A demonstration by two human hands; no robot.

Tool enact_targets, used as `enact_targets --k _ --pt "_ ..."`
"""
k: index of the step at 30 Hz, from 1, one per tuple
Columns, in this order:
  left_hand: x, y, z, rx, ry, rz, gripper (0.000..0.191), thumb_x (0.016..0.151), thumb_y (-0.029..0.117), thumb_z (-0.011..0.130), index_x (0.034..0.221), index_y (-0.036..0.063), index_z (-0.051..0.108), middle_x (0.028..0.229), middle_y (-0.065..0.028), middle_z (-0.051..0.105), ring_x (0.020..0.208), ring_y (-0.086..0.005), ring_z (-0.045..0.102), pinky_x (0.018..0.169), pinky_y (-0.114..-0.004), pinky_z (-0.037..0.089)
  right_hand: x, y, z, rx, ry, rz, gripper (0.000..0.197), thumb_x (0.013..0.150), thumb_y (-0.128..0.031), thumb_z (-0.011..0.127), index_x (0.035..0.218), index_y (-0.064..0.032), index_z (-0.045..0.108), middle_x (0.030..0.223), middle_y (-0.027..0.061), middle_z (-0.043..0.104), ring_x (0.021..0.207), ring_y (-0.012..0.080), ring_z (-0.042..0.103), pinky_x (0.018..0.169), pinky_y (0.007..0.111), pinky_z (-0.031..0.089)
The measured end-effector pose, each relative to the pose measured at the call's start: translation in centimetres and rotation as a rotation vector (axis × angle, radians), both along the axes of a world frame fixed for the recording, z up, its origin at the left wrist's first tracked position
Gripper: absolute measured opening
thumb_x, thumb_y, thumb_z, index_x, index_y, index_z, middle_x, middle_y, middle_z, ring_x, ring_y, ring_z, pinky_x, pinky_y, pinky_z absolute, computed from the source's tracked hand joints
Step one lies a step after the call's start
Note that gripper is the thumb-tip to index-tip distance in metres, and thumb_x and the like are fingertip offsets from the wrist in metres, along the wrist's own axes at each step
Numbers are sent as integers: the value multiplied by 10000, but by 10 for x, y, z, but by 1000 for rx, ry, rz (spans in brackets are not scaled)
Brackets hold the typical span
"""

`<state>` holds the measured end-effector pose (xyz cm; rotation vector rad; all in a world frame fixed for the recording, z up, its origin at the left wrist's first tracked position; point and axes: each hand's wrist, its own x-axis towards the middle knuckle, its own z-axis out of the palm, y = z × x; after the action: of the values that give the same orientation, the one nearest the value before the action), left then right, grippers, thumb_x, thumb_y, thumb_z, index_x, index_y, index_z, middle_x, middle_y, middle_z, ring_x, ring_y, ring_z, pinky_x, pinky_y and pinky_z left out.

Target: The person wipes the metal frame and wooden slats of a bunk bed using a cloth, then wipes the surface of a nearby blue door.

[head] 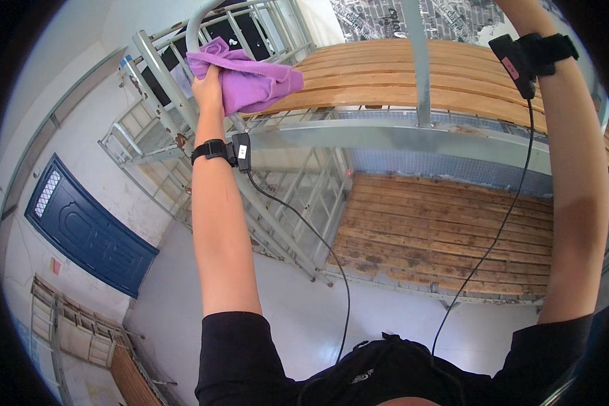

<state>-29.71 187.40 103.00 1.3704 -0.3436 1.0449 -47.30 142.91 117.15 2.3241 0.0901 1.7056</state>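
My left hand (209, 90) grips a purple cloth (258, 85) at the curved end of a metal bunk bed's guard rail (195, 31). Folds of the cloth hang to the right, over the edge of the upper bunk's wooden slats (355, 76). Raised at the upper right is my right arm (576, 152), but the right hand itself lies beyond the top of the picture. Each wrist wears a black strap with a small device and a cable. Below the left forearm runs the grey-green side beam (385, 144) of the upper bunk.
A lower bunk with stained wooden slats (436, 233) lies beneath. An upright post (417, 61) rises from the side beam. Other metal bunk frames (147, 137) stand to the left, near a blue door (94, 223). Pale floor (284, 294) spreads below.
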Motion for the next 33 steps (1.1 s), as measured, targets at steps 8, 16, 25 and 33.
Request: enact_targets --k 8,16,25,33 --pt "-3 -1 -10 -37 55 15 496 834 246 750 1217 -30 598 1131 -124 660 950 -202 648 823 -346 523 1 -7 -5 -68 -104 85 700 780 -755 555 761 -84 751 707 154 680 704 345 671 660 462 533" --pt "-14 -13 -27 -45 44 43 458 843 221 737 1200 -33 605 1103 -114 670 946 -195 648 828 -338 516 3 -5 -2 -28 -55 70 708 775 -763 558 753 -83 751 708 159 681 706 352 673 659 461 532" --pt "-15 -16 -42 -12 50 79 453 845 235 731 1199 -29 628 1109 -98 675 955 -180 640 853 -326 497 2 -9 -6 -62 -126 101 698 780 -768 557 735 -99 750 676 152 670 681 350 665 642 461 524" --pt "-17 -18 -55 -22 56 149 479 824 239 739 1191 -46 624 1112 -112 678 949 -194 646 862 -331 495 1 -7 -8 -56 -129 112 704 779 -767 562 727 -91 750 638 136 653 636 320 655 608 441 517"
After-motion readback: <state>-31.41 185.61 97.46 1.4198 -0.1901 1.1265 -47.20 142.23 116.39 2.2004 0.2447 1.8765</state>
